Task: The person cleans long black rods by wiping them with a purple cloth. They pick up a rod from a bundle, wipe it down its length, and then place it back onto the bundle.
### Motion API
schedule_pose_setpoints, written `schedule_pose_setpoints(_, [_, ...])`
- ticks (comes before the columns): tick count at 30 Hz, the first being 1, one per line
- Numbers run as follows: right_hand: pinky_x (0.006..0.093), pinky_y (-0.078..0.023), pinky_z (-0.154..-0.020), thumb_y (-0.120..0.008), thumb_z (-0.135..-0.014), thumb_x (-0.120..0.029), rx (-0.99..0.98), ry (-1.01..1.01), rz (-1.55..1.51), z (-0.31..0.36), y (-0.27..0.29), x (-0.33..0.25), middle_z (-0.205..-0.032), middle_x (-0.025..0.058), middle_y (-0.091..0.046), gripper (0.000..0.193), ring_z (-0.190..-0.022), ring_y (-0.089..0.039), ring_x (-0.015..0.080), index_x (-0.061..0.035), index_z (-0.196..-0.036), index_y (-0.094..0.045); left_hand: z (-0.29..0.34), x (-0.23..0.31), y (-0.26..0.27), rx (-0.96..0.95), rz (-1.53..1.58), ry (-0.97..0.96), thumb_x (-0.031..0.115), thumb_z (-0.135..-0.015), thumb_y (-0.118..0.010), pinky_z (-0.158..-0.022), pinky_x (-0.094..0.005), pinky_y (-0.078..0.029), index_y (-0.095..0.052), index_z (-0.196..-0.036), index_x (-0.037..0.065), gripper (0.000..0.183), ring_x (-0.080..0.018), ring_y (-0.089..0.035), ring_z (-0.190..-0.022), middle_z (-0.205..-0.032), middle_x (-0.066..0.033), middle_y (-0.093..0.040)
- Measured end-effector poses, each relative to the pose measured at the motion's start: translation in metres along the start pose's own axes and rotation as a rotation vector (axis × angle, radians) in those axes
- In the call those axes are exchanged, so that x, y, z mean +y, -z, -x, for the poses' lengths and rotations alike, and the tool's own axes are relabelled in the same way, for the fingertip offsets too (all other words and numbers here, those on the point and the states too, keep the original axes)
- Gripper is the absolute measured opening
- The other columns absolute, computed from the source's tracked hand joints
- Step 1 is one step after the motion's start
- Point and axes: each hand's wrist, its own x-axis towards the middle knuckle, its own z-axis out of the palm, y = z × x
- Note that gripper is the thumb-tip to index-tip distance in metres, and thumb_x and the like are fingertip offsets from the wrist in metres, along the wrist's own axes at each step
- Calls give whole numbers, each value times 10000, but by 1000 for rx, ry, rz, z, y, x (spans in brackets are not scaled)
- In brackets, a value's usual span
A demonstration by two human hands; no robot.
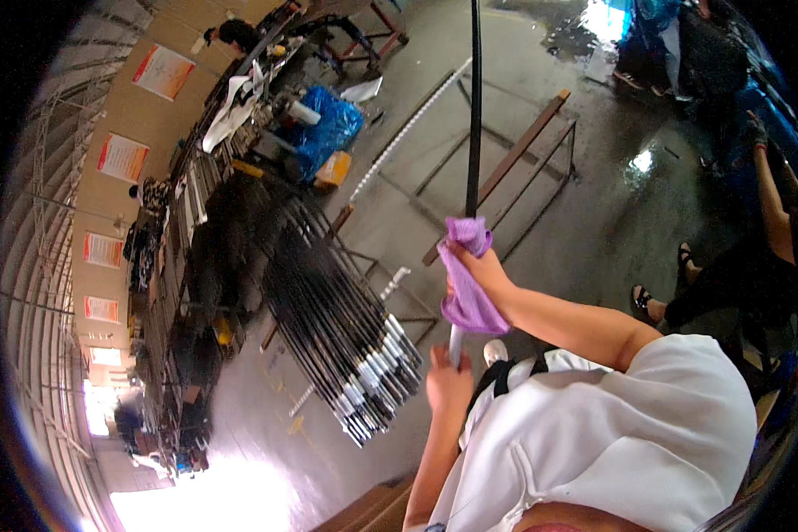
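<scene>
A long black pole (475, 115) with a silver lower end runs upright through the middle of the view, past the upper edge. My right hand (490, 277) is closed around it through a crumpled purple cloth (472, 306), which hangs partly loose below the fingers. Lower down, close to my body, my left hand (449, 379) grips the silver end, its fingers wrapped round. To the left of my hands, many similar black poles (315, 306) with silver ends lie side by side on a rack.
A rusty metal trestle (528, 137) stands beyond my hands, and a white-wrapped bar (408, 133) lies left of it. Blue plastic sheeting (331, 129) and an orange-brown box (333, 168) are farther left. At right a co-worker's arm (774, 199) and sandalled feet show. Wet patches mark the floor.
</scene>
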Motion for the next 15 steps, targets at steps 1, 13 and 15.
schedule_pose_setpoints(1, [292, -409, -453, -600, -827, -338, 7, -16, -32, -10, -4, -12, -596, 10, -485, 253, -508, -489, 131, -112, -818, -487, 12, -15, 5, -39, -98, 90, 318, -799, -548, -627, -473, -456, -469, -1030, 80, 341, -404, -590, -747, -810, -216, -605])
schedule_pose_setpoints(13, [275, -415, -392, -515, -869, -240, -143, 102, -210, -140, 11, -212, -581, 12, -485, 162, -469, -493, 118, -107, -793, -464, 208, -271, -21, 15, -269, 306, 328, -698, -644, -496, -438, -433, -565, -692, 57, 282, -351, -565, -526, -555, -149, -550])
schedule_pose_setpoints(15, [274, -390, -393, -587, -812, -306, -116, 272, -20, -154, -1, -252, -588, 1, -483, 232, -452, -474, 132, -128, -727, -464, 247, -295, -24, -20, -249, 329, 273, -670, -658, -476, -428, -421, -581, -654, 50, 236, -339, -566, -516, -533, -149, -537])
